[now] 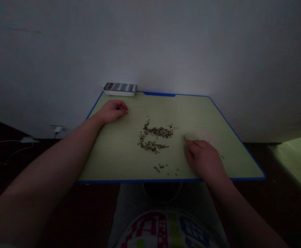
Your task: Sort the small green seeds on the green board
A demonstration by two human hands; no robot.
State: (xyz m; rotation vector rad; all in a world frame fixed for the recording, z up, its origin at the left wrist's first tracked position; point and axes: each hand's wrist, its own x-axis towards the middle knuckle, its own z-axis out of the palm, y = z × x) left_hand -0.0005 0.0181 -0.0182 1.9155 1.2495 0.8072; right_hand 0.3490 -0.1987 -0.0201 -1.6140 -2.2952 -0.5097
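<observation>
**Right hand grips slim implement beside scattered seeds**

In the head view, the only one, small dark seeds (158,131) lie around the middle of a pale yellow-green bench (119,155) with a blue rim. Most form two uneven bands running roughly side to side, joined by a looser scatter at their left ends. A smaller, sparse group sits closer to the near edge, with a few single seeds off to its right.

The right hand (204,156) is right of the seeds, its fingers closed on a slim implement (184,138). The tip pokes out toward the bands and stops just beside them; the rest is hidden by the fingers, so its full shape cannot be told. Beyond this hand spreads a pale patch (206,133), too dim to identify. A thin dark sliver (222,157) lies to its right.

The left hand (115,111) rests at the left side of the bench, well apart from the other, fingers loosely curled with a gap between thumb and fingers. Just behind it, in the far left corner, stands a white box (119,93) topped by a flat, dark-edged panel (120,86).

Below the near edge, a dark round vessel (162,193) shows between the person's legs.
</observation>
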